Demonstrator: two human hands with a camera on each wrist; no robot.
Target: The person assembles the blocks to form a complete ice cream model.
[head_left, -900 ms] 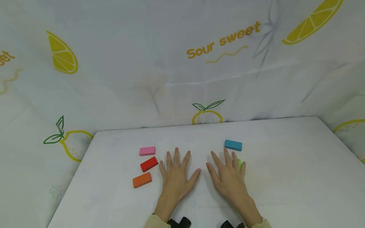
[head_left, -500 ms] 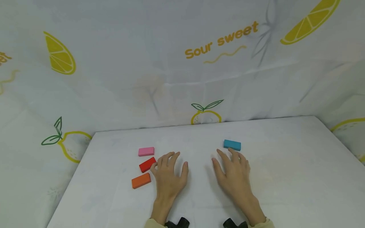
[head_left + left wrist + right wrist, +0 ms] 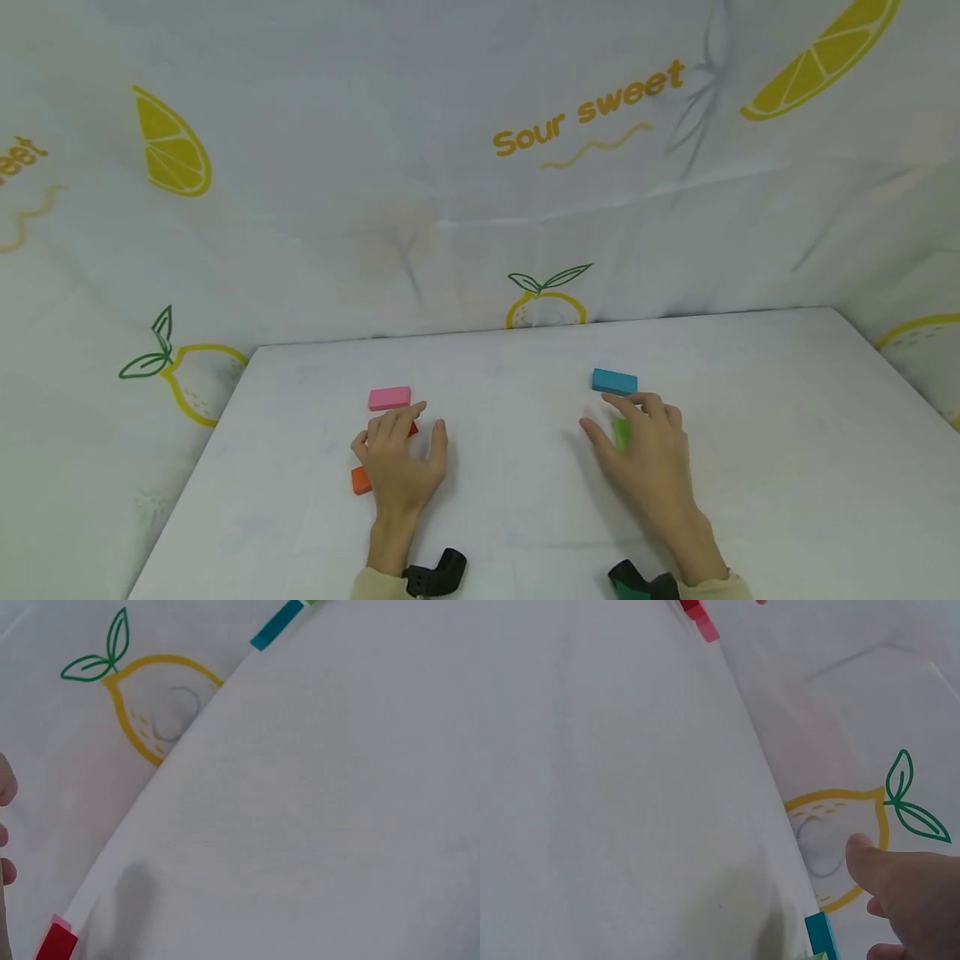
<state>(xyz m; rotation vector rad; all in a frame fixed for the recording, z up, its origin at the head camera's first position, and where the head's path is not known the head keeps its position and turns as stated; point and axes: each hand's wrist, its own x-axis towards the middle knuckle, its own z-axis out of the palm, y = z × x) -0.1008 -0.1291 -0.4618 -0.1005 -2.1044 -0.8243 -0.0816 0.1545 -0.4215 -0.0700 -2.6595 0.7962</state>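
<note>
My left hand (image 3: 397,467) is over the left group of blocks, its fingers bent and its thumb apart. It largely covers a red block (image 3: 413,428) and partly an orange block (image 3: 361,480); a pink block (image 3: 389,398) lies just beyond the fingertips. On the other side, my right hand (image 3: 657,454) hovers with thumb and index finger spread. A light green block (image 3: 622,432) shows between them, partly hidden by the hand. Beyond those fingertips lies a blue block (image 3: 615,382). In the right wrist view, the right thumb (image 3: 866,859) points past the blue block (image 3: 821,935).
The blocks lie on a white table (image 3: 517,475). Behind it hangs a pale cloth (image 3: 337,167) printed with lemons and lettering. A black wrist mount (image 3: 437,575) sits at the left sleeve, another (image 3: 641,581) at the right.
Both hands were spread flat near the middle; their fingers have since bent. The left hand has moved left over the red and orange blocks, the right hand rightward around the green block.
</note>
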